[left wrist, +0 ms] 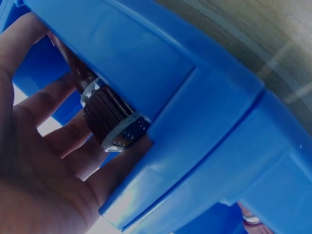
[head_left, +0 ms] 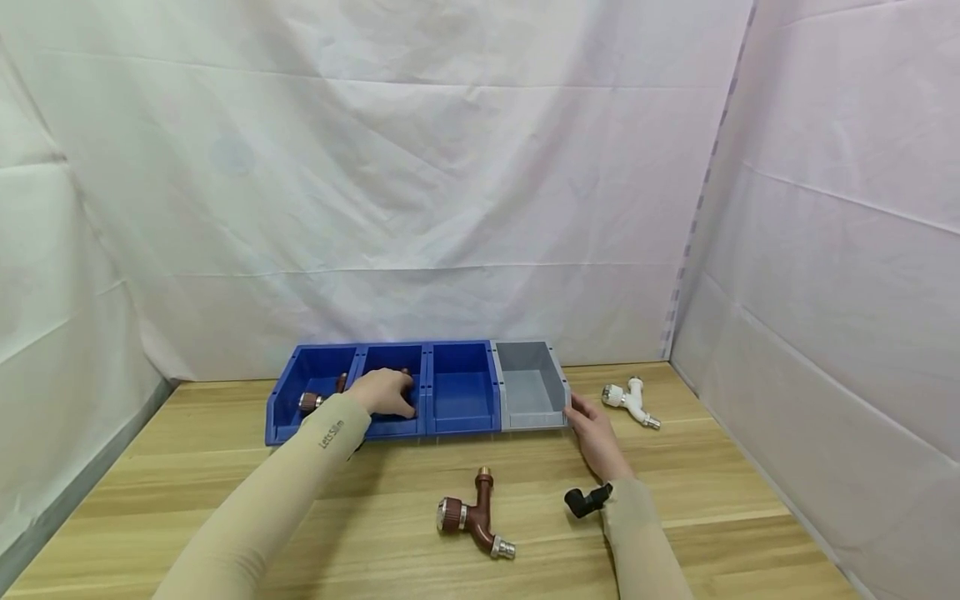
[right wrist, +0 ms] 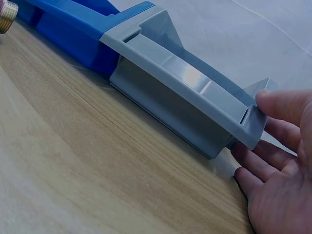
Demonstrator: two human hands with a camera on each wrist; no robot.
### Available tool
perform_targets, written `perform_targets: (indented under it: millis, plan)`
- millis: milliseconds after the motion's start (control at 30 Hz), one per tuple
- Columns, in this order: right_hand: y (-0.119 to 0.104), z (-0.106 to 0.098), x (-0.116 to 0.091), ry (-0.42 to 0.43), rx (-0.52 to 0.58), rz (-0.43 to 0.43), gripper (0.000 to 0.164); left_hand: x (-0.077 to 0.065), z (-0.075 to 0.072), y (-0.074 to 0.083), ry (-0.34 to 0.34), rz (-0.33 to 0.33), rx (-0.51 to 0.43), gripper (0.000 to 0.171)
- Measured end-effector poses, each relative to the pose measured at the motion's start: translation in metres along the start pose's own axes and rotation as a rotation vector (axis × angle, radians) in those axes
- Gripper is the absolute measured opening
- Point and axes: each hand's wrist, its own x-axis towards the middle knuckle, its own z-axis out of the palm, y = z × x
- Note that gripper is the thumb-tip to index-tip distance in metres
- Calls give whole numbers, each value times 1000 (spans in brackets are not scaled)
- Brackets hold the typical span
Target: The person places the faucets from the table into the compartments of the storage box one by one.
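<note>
My left hand [head_left: 382,392] reaches into the second blue bin [head_left: 393,427] from the left. In the left wrist view, its spread fingers lie around a dark red faucet [left wrist: 105,109] with a ribbed knob, without visibly closing on it. The bin's front wall hides part of the faucet. My right hand [head_left: 595,433] grips the front right corner of the grey bin [head_left: 528,392] at the row's right end. In the right wrist view, the thumb is on the bin's rim and the other fingers are beside and below it.
Another dark red faucet [head_left: 311,402] lies in the leftmost blue bin [head_left: 281,421]. A third one, a brown-red faucet [head_left: 480,517], lies on the wooden table [head_left: 405,567] in front. To the right of the grey bin is a white faucet [head_left: 633,402]. White sheeting [head_left: 450,167] hangs behind.
</note>
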Motion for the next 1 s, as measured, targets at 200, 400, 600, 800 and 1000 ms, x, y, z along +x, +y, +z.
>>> perform_targets:
  millis: [200,400,600,800,1000]
  plan:
    - [1,-1,0,-1,7,1,52,1,2,-1,-8,4,-8,30]
    - [0,0,1,2,-11,6,52,2,2,-2,-4,6,-13,27]
    - [-12,3,-5,-29,29,22,52,4,4,-3,-9,1,-10,33]
    - [-23,6,-13,-44,-10,33,52,4,5,-4,-6,10,-4,39]
    - [-15,3,-8,-28,3,17,52,5,3,-2,-14,17,-10,31]
